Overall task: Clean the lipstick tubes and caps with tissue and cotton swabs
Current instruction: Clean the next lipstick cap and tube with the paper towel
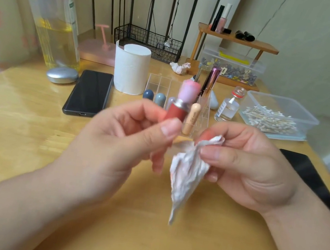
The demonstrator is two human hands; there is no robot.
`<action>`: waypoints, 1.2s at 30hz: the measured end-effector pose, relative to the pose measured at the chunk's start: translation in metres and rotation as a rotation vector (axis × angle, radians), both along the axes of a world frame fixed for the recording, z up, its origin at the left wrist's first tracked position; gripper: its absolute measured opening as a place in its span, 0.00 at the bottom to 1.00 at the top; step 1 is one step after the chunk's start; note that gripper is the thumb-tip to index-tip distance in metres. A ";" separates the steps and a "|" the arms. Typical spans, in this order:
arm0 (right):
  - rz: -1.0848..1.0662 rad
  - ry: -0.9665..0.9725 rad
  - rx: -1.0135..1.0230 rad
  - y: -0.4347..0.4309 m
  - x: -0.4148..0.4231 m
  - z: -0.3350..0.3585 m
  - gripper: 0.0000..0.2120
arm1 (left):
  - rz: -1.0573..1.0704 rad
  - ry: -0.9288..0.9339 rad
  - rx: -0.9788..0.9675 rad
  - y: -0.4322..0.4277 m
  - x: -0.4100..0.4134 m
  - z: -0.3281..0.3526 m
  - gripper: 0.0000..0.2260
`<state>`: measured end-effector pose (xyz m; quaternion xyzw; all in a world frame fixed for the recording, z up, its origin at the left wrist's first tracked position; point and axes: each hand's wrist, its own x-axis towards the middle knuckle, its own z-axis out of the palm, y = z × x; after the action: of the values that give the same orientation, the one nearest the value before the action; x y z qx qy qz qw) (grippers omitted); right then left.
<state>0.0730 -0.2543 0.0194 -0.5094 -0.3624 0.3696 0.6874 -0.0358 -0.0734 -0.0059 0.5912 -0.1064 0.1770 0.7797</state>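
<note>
**Tube in one grip, tissue in the other**

Nearest me, my right hand (246,165) pinches a crumpled tissue (188,171) between thumb and forefinger. Its loose tail hangs down over the surface (26,146), so only a small wad sits at my fingertips for wiping. My left hand (128,132) pinches the red lipstick tube (176,112) by its base, thumb in front and fingers behind. I hold it upright, which leaves the metal collar and upper end bare. Tube and tissue are just beside each other but not touching. What tops the tube is too blurred to tell.

Behind my hands the clear organiser (162,83) keeps the other lipsticks standing in its compartments. To its left is the tissue roll (130,68), and to its right a small uncapped bottle (228,108) and the box of cotton swabs (278,114), all within easy reach. Furthest back lies a used tissue ball (179,66), set out of the way.
</note>
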 end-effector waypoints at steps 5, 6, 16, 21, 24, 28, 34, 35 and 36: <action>0.049 -0.180 -0.297 -0.008 0.010 -0.003 0.05 | 0.218 -0.020 -0.088 0.011 0.003 0.008 0.07; 0.026 -0.299 -0.375 -0.008 0.009 -0.003 0.04 | 0.246 -0.019 -0.074 0.013 0.005 0.008 0.06; -0.334 -0.745 -0.619 -0.002 0.011 -0.006 0.13 | 0.574 0.104 0.212 0.041 0.023 0.005 0.07; -0.435 -0.679 -0.429 0.006 0.002 -0.010 0.09 | 0.522 0.347 0.340 0.059 0.030 0.000 0.12; -0.365 -0.417 -0.296 0.008 0.001 -0.013 0.11 | 0.404 0.428 0.417 0.065 0.029 -0.001 0.15; -0.267 -0.169 -0.199 0.010 0.004 -0.014 0.11 | 0.250 0.408 0.494 0.065 0.026 0.000 0.14; -0.307 -0.234 -0.244 0.008 0.002 -0.011 0.11 | 0.149 0.455 0.567 0.064 0.028 -0.005 0.11; -0.317 -0.271 -0.263 0.008 0.001 -0.011 0.10 | 0.142 0.453 0.568 0.063 0.028 -0.006 0.10; -0.332 -0.322 -0.287 0.008 0.000 -0.011 0.09 | 0.137 0.444 0.556 0.062 0.028 -0.006 0.11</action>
<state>0.0730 -0.2459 0.0084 -0.7062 -0.3226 0.2137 0.5929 -0.0077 -0.0114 -0.0121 0.8104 0.0615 0.0605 0.5795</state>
